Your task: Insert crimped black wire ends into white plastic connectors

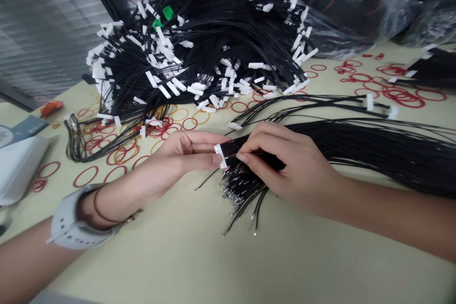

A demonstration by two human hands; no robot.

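Black wire bundle point(320, 135) lay across the tabletop point(178, 256), left hand point(187, 152) pinching its white connector point(219, 156) between thumb and fingers. Right hand point(288, 166) gripped the wires just behind. Crimped ends point(238, 190) splayed loose below.

A big pile of black wires with white plugs point(199, 42) sat on the table point(199, 266) by the window blinds point(42, 23). Red rubber bands point(402, 92) and yellow rubber bands point(180, 114) lay near it. Clear plastic bags point(342, 4) were behind the pile. A small orange thing point(51, 108) and some white paper point(19, 166) were over on the left
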